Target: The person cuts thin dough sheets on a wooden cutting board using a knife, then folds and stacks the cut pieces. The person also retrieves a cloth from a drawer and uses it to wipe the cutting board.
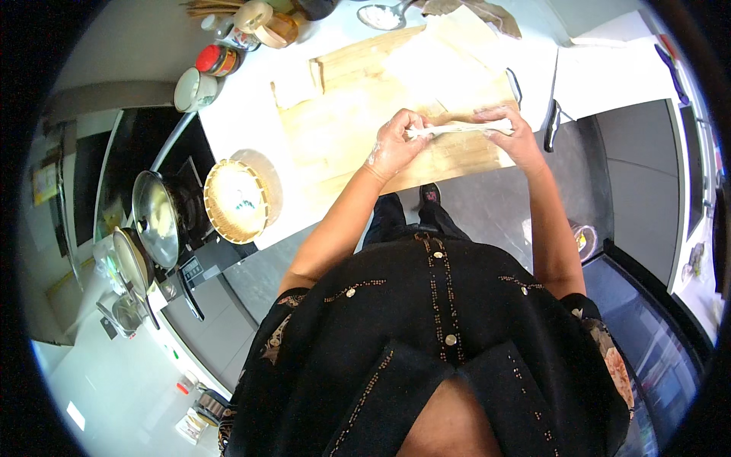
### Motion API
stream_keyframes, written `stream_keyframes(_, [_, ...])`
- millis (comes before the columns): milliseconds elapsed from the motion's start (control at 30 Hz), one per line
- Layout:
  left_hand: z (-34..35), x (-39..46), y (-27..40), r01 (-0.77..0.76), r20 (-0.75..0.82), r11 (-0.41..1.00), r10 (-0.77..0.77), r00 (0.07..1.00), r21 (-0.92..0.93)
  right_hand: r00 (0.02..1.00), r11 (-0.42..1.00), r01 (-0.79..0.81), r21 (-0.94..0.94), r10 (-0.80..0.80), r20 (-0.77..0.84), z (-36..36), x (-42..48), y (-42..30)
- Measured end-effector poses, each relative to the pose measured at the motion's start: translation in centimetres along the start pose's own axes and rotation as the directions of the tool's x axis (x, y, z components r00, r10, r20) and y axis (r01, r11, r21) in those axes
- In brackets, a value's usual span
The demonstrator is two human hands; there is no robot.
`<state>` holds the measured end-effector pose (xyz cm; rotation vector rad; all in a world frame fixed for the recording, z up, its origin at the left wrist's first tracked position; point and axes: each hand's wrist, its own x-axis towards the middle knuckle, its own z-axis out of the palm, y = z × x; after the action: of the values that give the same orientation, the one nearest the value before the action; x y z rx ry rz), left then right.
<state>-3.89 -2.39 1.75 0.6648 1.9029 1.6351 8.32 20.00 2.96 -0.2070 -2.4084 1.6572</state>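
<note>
My left hand (398,143) and my right hand (512,134) grip the two ends of a thin strip of white dough (457,128). Both hands are dusted with what looks like flour. The strip stretches between them, over the near right part of a wooden cutting board (342,128). Pale flat sheets (451,57), probably dough, lie at the board's far right; glare washes out their edges. Another pale flat piece (294,85) rests across the board's left edge.
A woven basket (237,200) stands on the counter's left side, near a lidded pan (157,220) on the cooktop. A ladle of white powder (381,17) and jars (218,60) line the back. To the right, a black-handled knife (551,127) overhangs the counter edge.
</note>
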Motion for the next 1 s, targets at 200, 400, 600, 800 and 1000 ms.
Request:
stream_keyframes(200, [-1.0, 0.1, 0.7, 0.072, -0.078, 0.993, -0.064, 0.995, 0.097, 0.93, 0.922, -0.365, 0.125, 0.367, 0.009, 1.1, 0.3, -0.1])
stream_keyframes(400, [-4.5, -3.6, -2.4, 0.352, -0.083, 0.92, -0.343, 0.936, 0.174, 0.762, 0.792, -0.581, -0.187, 0.61, 0.218, 4.3, 2.3, -1.1])
stream_keyframes(600, [-3.9, -6.4, -2.3, 0.32, -0.384, 0.893, -0.187, 0.904, 0.316, 0.952, 0.861, -0.298, -0.413, 0.297, -0.067, 6.5, 1.9, 0.5])
stream_keyframes(800, [-2.8, -9.0, -4.3, 0.362, -0.464, 0.891, -0.208, 0.861, 0.273, 0.976, 0.86, -0.216, -0.463, 0.189, -0.106, 8.1, 0.2, 0.5])
stream_keyframes(1000, [-2.8, -8.5, -2.9, 0.292, -0.414, 0.852, -0.099, 0.905, 0.435, 0.961, 0.837, -0.276, -0.472, 0.251, -0.118, 7.7, 0.4, 0.5])
